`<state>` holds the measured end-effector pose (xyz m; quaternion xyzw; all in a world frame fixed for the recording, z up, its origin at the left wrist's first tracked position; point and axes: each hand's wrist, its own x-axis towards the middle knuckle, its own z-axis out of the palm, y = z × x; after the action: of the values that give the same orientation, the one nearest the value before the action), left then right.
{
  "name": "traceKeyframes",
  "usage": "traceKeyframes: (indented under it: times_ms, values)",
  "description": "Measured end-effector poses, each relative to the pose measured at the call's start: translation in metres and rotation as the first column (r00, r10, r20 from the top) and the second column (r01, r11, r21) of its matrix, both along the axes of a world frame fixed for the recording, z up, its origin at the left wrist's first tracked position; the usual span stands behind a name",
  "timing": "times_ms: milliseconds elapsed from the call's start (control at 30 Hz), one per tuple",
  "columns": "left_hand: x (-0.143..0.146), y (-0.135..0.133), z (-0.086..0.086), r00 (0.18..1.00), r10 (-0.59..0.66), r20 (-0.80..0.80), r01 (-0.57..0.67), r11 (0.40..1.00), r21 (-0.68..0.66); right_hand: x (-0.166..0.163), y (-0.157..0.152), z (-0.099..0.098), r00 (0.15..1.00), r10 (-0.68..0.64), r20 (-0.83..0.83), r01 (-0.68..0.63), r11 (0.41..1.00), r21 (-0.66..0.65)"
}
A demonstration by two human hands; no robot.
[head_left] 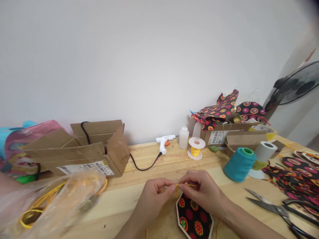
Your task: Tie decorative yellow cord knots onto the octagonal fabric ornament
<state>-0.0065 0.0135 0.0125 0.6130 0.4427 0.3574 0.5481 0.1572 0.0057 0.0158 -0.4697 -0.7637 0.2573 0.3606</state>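
A thin yellow cord [177, 190] runs between my two hands at the top of a patterned panel. My left hand [157, 196] pinches it between thumb and forefinger. Close beside it, my right hand [200, 191] pinches the same cord, and a short length shows past its fingers. Below the fingertips lies a panel with cut corners [195, 215], covered in black fabric with red and orange flower rounds and edged in pale wood. The right hand covers part of its upper right side. Whether a knot sits between the fingertips is too small to tell.
Scissors [279, 209] lie open at right, near fabric scraps [296, 181] and a teal thread cone [239, 165]. A yellow cord spool [195, 151], a white bottle [183, 137] and a glue gun [164, 142] stand behind. At left are a cardboard box [117, 154] and a plastic bag [82, 186].
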Motion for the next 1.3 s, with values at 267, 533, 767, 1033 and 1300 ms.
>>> traceKeyframes:
  times_ms: [267, 533, 767, 1033, 1300]
  values:
    - [0.004, -0.006, 0.002, 0.997, -0.036, -0.066, 0.043, 0.994, 0.103, -0.005, 0.0, -0.008, 0.999, -0.035, 0.025, 0.034, 0.999, 0.019]
    - [0.007, -0.006, 0.005, 0.998, 0.038, -0.053, -0.034, 0.996, 0.082, -0.004, 0.001, -0.009, 0.996, -0.059, 0.069, 0.054, 0.996, 0.074]
    - [0.006, -0.004, 0.002, 0.995, 0.086, -0.044, -0.084, 0.994, 0.063, 0.0, 0.004, -0.007, 0.996, -0.052, 0.073, 0.049, 0.997, 0.053]
    - [0.005, -0.003, 0.002, 0.995, 0.089, -0.049, -0.086, 0.994, 0.061, 0.001, 0.003, -0.003, 0.995, -0.087, 0.05, 0.081, 0.992, 0.101]
    - [0.004, -0.002, -0.002, 0.993, 0.103, -0.056, -0.102, 0.994, 0.029, 0.0, 0.006, -0.007, 0.996, -0.082, -0.04, 0.083, 0.996, 0.029]
